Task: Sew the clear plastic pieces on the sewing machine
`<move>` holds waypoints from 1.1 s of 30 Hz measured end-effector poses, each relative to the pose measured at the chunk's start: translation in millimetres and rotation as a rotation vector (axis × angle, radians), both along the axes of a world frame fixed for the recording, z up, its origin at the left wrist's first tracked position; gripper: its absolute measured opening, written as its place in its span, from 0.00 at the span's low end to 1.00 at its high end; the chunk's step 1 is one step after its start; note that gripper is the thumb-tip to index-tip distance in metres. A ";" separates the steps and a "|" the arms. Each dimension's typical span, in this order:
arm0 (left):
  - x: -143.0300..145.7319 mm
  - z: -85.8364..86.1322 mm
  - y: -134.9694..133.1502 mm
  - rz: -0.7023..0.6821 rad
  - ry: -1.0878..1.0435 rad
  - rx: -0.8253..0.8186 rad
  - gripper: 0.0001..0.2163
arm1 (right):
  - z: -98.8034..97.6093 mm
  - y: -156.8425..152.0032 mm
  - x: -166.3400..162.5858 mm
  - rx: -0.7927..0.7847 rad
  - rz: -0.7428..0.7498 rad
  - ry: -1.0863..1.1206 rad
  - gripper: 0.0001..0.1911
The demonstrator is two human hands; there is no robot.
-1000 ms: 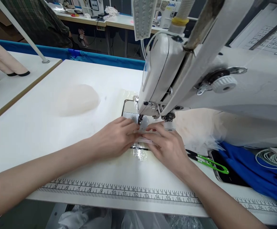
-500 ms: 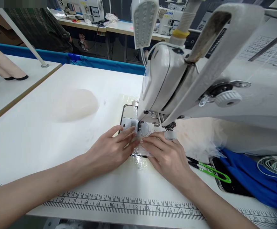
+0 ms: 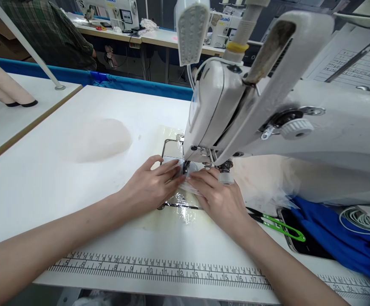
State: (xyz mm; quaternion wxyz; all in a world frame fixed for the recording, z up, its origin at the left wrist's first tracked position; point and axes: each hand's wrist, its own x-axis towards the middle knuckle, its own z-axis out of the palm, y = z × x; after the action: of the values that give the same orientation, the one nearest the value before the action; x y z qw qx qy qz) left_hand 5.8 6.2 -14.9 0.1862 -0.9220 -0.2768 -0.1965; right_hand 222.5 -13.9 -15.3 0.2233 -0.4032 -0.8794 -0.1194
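Observation:
Both my hands rest on the bed of a white sewing machine (image 3: 267, 106), right in front of its needle and presser foot (image 3: 187, 166). My left hand (image 3: 151, 187) lies flat with fingers stretched toward the needle, pressing a small clear, shiny piece of material (image 3: 185, 197) onto the metal plate. My right hand (image 3: 218, 195) lies flat on the same piece from the right, its fingertips meeting those of the left. What lies under the fingertips is mostly hidden.
A printed ruler (image 3: 159, 272) runs along the table's near edge. Green thread snips (image 3: 278, 227), a dark phone and blue cloth (image 3: 337, 242) lie at the right. A pale sheer patch (image 3: 103, 138) sits left. Another person (image 3: 54, 34) works at the back left.
Both hands have slid a little farther toward the needle with the clear piece. The view has shifted slightly.

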 end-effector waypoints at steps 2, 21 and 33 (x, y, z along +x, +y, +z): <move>0.3 0.0 -1.1 0.018 -0.008 -0.006 0.11 | 0.2 -0.1 -0.3 0.000 -0.008 -0.016 0.11; -1.7 2.5 -16.0 0.038 -0.024 -0.084 0.13 | -1.5 -6.8 -0.3 0.044 -0.002 -0.081 0.12; -0.3 0.2 -7.6 0.038 -0.039 -0.069 0.14 | -1.6 -2.5 -1.6 0.041 -0.036 -0.085 0.14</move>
State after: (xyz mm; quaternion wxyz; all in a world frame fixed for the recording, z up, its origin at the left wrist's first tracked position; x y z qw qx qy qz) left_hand 5.5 -1.4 -14.7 0.1526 -0.9185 -0.3043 -0.2013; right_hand 220.9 -16.4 -16.9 0.1918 -0.4090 -0.8779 -0.1585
